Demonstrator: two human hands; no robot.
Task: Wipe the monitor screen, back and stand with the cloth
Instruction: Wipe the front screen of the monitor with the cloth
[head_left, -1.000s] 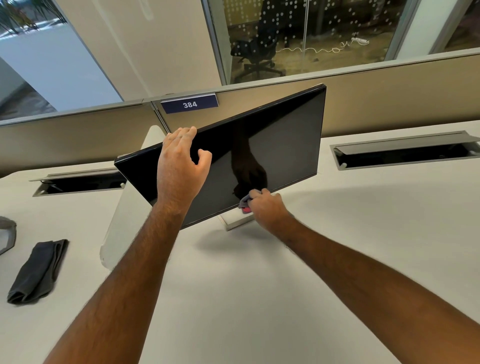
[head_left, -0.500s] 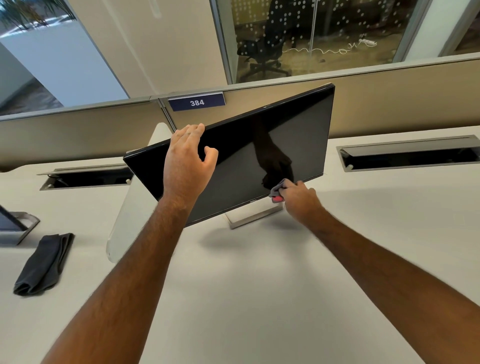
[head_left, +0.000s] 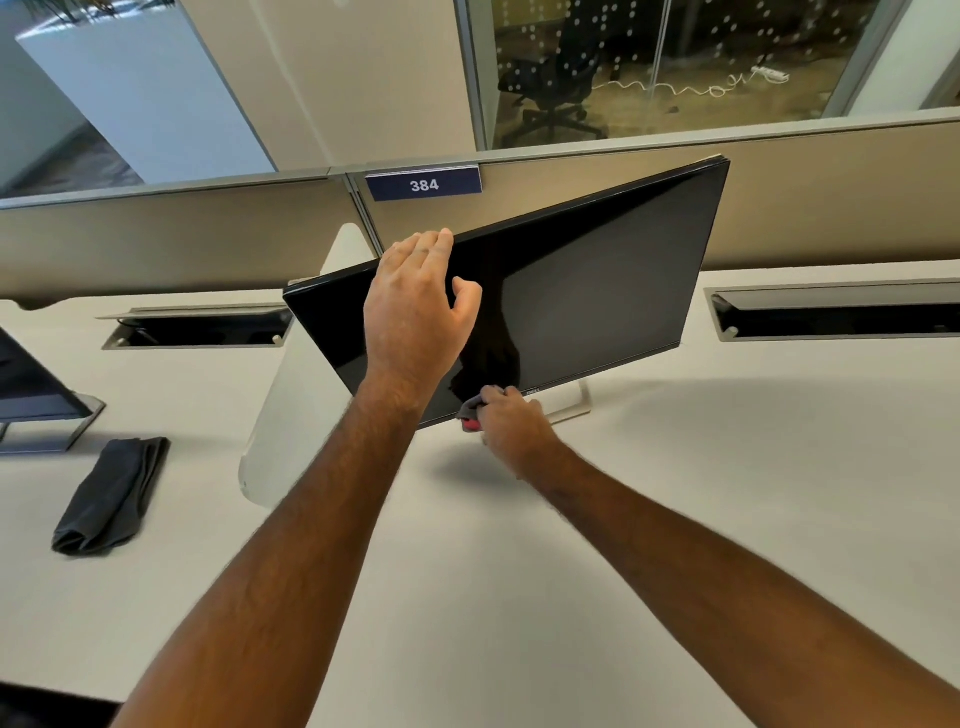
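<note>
A black monitor (head_left: 597, 291) stands tilted on the white desk, its silver stand (head_left: 574, 402) showing below its lower edge. My left hand (head_left: 415, 317) grips the monitor's top edge near the left corner, fingers over the back and thumb on the screen. My right hand (head_left: 511, 423) holds a small grey and red cloth (head_left: 470, 415) bunched against the screen's bottom edge, left of the logo. The monitor's back is hidden.
A folded dark grey cloth (head_left: 111, 493) lies on the desk (head_left: 675, 519) at the left. Another monitor's stand (head_left: 47, 415) sits at the far left edge. A white divider panel (head_left: 283, 415) stands behind the monitor. Two cable troughs (head_left: 836, 312) open along the partition.
My right hand with the cloth slid right along the screen's bottom edge, then back left to below my left hand. The left hand kept its grip on the top edge.
</note>
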